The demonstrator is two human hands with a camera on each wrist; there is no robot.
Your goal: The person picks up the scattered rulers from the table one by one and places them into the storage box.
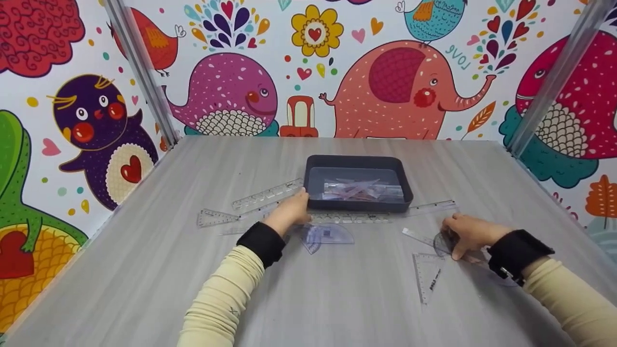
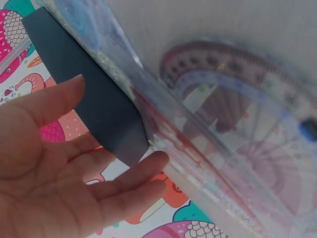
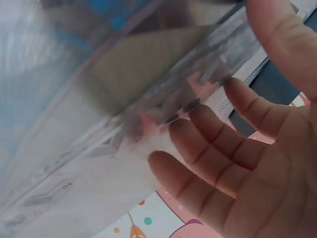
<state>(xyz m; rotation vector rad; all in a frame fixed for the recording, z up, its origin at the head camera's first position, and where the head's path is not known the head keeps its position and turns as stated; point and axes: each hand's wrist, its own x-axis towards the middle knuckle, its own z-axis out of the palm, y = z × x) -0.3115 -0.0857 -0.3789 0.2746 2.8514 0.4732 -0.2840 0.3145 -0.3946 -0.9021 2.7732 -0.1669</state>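
My left hand (image 1: 291, 209) is at the front left corner of a dark grey tray (image 1: 409, 195). In the left wrist view its thumb and loosely bent fingers (image 2: 133, 176) lie about that corner, touching it or very close. Several clear rulers and pinkish pieces (image 1: 356, 189) lie in the tray. Over at the right, my right hand (image 1: 470, 236) reaches down onto a small clear protractor (image 1: 439, 245) and a ruler (image 1: 415, 236). Its fingertips (image 3: 181, 126) touch clear plastic, blurred in the right wrist view; a firm grip does not show.
A clear ruler (image 1: 349, 218) and purple-tinted protractor (image 1: 335, 235) lie before the tray. Another ruler (image 1: 265, 194) and a small set square (image 1: 217, 218) lie left. Right are a ruler (image 1: 434, 207) and set square (image 1: 424, 274). Patterned walls (image 1: 308, 86) enclose the table.
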